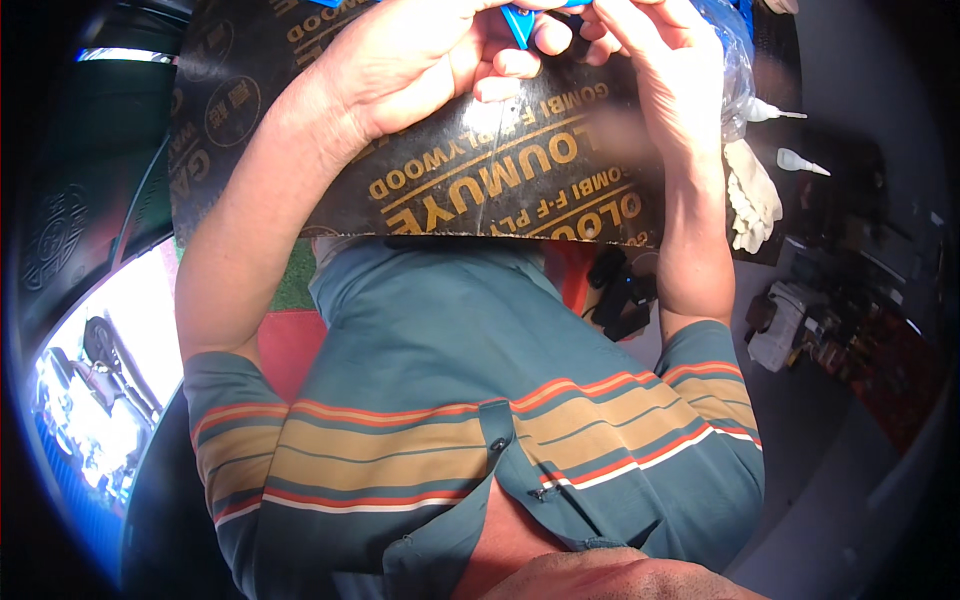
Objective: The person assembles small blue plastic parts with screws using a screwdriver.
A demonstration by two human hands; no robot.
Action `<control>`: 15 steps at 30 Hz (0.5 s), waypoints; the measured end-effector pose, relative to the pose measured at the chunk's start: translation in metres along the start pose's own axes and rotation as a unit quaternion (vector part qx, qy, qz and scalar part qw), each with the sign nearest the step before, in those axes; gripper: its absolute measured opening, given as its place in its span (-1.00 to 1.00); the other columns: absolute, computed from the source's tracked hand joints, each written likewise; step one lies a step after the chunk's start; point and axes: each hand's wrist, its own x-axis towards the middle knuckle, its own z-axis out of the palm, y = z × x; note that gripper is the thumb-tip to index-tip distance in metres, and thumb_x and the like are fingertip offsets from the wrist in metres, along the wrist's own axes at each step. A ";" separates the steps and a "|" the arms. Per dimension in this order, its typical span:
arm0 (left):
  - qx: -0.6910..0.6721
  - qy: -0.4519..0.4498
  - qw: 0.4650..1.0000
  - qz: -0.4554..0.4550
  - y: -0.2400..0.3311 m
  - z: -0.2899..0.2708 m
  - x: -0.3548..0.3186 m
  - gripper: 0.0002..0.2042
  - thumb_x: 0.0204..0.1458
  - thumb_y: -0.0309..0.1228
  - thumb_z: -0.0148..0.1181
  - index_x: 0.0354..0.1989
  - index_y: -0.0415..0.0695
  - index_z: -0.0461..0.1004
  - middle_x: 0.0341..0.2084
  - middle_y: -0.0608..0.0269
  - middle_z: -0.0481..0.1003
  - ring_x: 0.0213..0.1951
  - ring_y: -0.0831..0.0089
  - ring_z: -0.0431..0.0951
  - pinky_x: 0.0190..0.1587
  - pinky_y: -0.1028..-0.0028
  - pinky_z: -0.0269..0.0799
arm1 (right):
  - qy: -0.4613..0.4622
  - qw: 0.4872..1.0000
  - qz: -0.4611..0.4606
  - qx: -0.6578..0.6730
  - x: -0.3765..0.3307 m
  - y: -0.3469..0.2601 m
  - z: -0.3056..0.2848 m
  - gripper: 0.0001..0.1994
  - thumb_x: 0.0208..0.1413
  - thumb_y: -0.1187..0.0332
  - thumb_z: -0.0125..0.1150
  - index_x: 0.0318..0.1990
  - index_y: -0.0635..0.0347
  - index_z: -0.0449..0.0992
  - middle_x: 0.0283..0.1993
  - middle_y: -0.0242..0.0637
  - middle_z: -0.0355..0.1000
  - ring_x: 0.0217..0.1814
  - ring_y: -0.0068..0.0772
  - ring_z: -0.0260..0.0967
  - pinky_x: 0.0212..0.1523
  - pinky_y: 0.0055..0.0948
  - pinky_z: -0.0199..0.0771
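Classed as a workshop, by appearance. Identified by a dark printed-plywood desk (480,205), white pointed nozzles (794,160) and a pale cloth glove (752,200) along its right side, with jumbled items (780,325) further right.

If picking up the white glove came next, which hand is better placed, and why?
Probably the right hand: it is clearly nearer the white glove. The left hand is farther across and holds a blue piece. Whether the right also grips something is unclear.

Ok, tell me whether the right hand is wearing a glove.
No, the right hand is bare, and a whitish glove lies beside the right forearm.
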 end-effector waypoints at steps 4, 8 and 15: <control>-0.006 0.011 1.000 -0.007 -0.003 -0.003 0.003 -0.81 0.29 -0.33 0.15 -0.19 -0.23 0.55 -0.47 0.28 0.48 -0.57 0.48 0.44 -0.60 0.54 0.32 | -0.003 1.000 0.027 0.011 0.001 -0.003 0.003 -0.84 0.27 0.37 0.34 -0.09 0.24 0.59 -0.35 -0.30 0.55 -0.40 -0.53 0.48 -0.35 -0.56 0.49; -0.032 0.000 0.999 -0.026 -0.002 -0.003 0.002 -0.79 0.29 -0.32 0.14 -0.21 -0.24 0.53 -0.47 0.27 0.48 -0.60 0.49 0.38 -0.62 0.54 0.23 | -0.008 0.999 0.028 0.025 0.001 0.004 -0.001 -0.83 0.28 0.35 0.34 -0.08 0.24 0.59 -0.34 -0.30 0.56 -0.40 -0.53 0.48 -0.35 -0.55 0.50; -0.086 0.003 0.994 -0.075 0.001 -0.008 0.004 -0.77 0.29 -0.30 0.11 -0.21 -0.25 0.52 -0.45 0.21 0.52 -0.65 0.48 0.30 -0.66 0.53 0.14 | -0.028 0.999 0.018 0.018 0.002 0.005 -0.002 -0.83 0.29 0.35 0.32 -0.09 0.24 0.59 -0.33 -0.30 0.55 -0.39 -0.53 0.49 -0.34 -0.56 0.51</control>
